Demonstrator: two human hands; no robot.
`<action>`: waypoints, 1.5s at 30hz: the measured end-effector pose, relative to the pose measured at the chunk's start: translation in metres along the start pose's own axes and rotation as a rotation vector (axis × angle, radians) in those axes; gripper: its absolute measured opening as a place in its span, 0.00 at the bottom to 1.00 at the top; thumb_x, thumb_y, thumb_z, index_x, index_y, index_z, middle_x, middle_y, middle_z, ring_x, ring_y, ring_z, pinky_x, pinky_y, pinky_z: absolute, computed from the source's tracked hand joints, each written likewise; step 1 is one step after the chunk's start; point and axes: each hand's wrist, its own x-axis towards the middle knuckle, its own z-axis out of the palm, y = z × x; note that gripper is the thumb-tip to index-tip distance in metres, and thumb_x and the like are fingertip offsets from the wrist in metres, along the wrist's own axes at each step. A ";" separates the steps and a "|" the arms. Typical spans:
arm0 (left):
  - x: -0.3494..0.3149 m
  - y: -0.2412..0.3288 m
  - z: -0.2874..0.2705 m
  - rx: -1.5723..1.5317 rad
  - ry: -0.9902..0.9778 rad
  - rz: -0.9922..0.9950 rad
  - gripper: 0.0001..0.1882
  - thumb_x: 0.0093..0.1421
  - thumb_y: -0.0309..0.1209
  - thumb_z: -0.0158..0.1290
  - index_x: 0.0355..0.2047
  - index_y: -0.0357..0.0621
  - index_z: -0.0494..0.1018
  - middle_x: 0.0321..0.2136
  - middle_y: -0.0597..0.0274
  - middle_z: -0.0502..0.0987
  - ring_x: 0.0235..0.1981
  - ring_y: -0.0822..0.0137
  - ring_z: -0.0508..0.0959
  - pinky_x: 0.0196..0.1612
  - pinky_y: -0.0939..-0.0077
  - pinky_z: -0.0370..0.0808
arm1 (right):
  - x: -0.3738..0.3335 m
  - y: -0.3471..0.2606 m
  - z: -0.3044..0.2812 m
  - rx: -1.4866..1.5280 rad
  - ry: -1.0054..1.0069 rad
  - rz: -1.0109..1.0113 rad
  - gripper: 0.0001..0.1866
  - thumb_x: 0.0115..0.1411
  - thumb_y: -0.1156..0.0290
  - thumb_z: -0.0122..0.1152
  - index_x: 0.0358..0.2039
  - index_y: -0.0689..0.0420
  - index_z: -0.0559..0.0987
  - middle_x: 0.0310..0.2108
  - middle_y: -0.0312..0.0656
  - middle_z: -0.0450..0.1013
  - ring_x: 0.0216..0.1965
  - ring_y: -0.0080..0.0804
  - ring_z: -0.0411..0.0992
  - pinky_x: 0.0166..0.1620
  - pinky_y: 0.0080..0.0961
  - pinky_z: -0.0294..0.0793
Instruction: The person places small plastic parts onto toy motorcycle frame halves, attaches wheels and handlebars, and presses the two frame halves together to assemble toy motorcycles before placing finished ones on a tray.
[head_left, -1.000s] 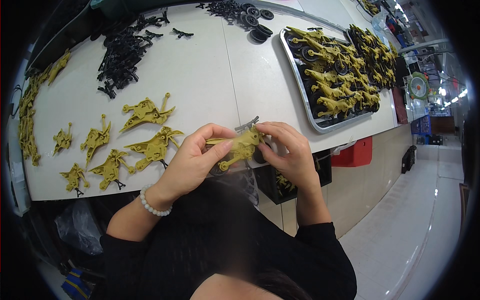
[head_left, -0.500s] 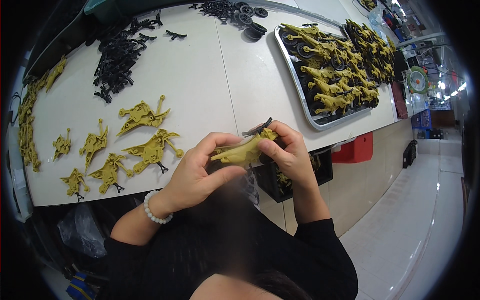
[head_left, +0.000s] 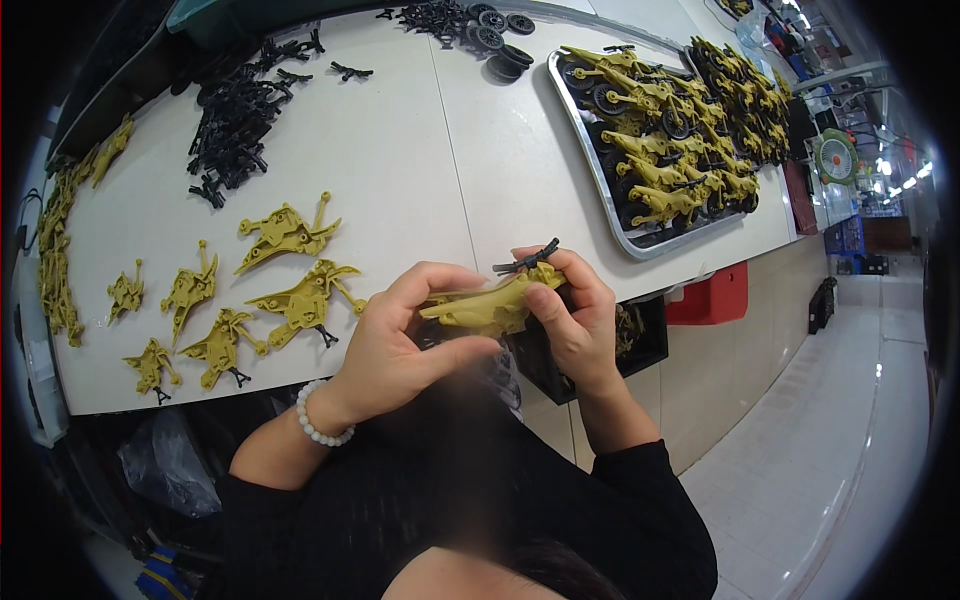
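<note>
Both my hands hold one olive-yellow toy motorcycle body [head_left: 482, 305] just over the table's near edge. My left hand [head_left: 400, 345] grips its rear end, thumb under it and fingers over the top. My right hand [head_left: 572, 320] pinches the front end, where a black handlebar piece [head_left: 527, 260] sticks up. Several loose olive-yellow body halves [head_left: 290, 232] lie on the white table [head_left: 420, 150] to the left of my hands.
A metal tray [head_left: 600, 180] at the right holds several assembled yellow motorcycles with black wheels. Black plastic parts [head_left: 235, 110] are piled at the back left, black wheels [head_left: 495, 35] at the back centre. More yellow pieces [head_left: 55, 270] line the left edge. A red bin [head_left: 710, 295] hangs below the table.
My hands have turned the motorcycle body so it lies more level, and the black handlebar piece now stands at its front end. The hands stayed at the table edge.
</note>
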 end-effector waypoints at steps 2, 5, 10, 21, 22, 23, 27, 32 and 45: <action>-0.001 -0.002 0.000 -0.071 0.015 -0.022 0.19 0.55 0.22 0.59 0.47 0.35 0.68 0.40 0.60 0.76 0.41 0.75 0.76 0.45 0.82 0.73 | 0.000 0.001 -0.002 -0.029 -0.037 -0.016 0.18 0.61 0.68 0.59 0.47 0.66 0.72 0.35 0.40 0.74 0.37 0.21 0.71 0.43 0.19 0.71; -0.002 0.000 0.002 -0.127 0.031 -0.083 0.17 0.56 0.21 0.58 0.46 0.35 0.68 0.40 0.60 0.76 0.40 0.75 0.76 0.44 0.83 0.73 | 0.000 0.000 -0.006 -0.064 -0.087 -0.025 0.20 0.62 0.72 0.56 0.52 0.68 0.70 0.38 0.40 0.74 0.40 0.22 0.71 0.46 0.18 0.70; 0.000 -0.003 0.001 -0.160 0.037 -0.065 0.16 0.57 0.21 0.57 0.45 0.34 0.68 0.39 0.60 0.76 0.40 0.75 0.76 0.44 0.83 0.73 | 0.002 -0.009 -0.013 -0.042 -0.185 0.091 0.29 0.54 0.73 0.66 0.55 0.67 0.68 0.41 0.41 0.74 0.42 0.22 0.71 0.49 0.19 0.70; 0.003 -0.001 -0.009 -0.339 -0.023 -0.237 0.12 0.64 0.27 0.49 0.46 0.34 0.67 0.41 0.62 0.73 0.40 0.78 0.75 0.44 0.83 0.74 | 0.012 -0.015 -0.019 -0.287 -0.235 0.100 0.25 0.50 0.66 0.70 0.45 0.69 0.75 0.32 0.42 0.77 0.36 0.24 0.74 0.44 0.21 0.71; 0.003 -0.001 -0.009 -0.343 -0.023 -0.242 0.12 0.65 0.28 0.48 0.46 0.34 0.67 0.41 0.62 0.73 0.40 0.78 0.75 0.44 0.83 0.74 | 0.012 -0.017 -0.020 -0.271 -0.247 0.139 0.24 0.50 0.66 0.69 0.44 0.69 0.76 0.31 0.42 0.77 0.35 0.23 0.73 0.43 0.21 0.71; 0.003 -0.001 -0.008 -0.360 -0.012 -0.259 0.12 0.66 0.29 0.47 0.46 0.35 0.67 0.39 0.63 0.74 0.39 0.78 0.75 0.44 0.84 0.74 | 0.012 -0.018 -0.021 -0.254 -0.259 0.177 0.23 0.51 0.66 0.69 0.43 0.69 0.76 0.30 0.42 0.77 0.33 0.23 0.73 0.42 0.20 0.71; 0.004 -0.002 -0.006 -0.335 0.012 -0.236 0.13 0.67 0.33 0.45 0.45 0.36 0.68 0.36 0.64 0.76 0.37 0.79 0.74 0.43 0.85 0.73 | 0.015 -0.026 -0.021 -0.284 -0.276 0.244 0.20 0.52 0.66 0.67 0.40 0.68 0.78 0.30 0.42 0.77 0.32 0.22 0.73 0.39 0.20 0.71; 0.004 -0.003 -0.002 -0.367 0.032 -0.199 0.14 0.68 0.35 0.45 0.44 0.37 0.68 0.35 0.63 0.76 0.36 0.78 0.75 0.41 0.84 0.73 | 0.014 -0.023 -0.018 -0.341 -0.246 0.142 0.20 0.52 0.66 0.67 0.41 0.68 0.77 0.28 0.42 0.77 0.30 0.23 0.72 0.37 0.20 0.71; 0.007 -0.005 -0.002 -0.343 0.099 -0.211 0.12 0.67 0.33 0.45 0.42 0.36 0.69 0.33 0.63 0.76 0.33 0.79 0.75 0.38 0.85 0.73 | 0.013 -0.013 -0.018 -0.561 -0.202 -0.140 0.23 0.50 0.67 0.69 0.43 0.67 0.76 0.32 0.46 0.77 0.32 0.29 0.75 0.37 0.22 0.73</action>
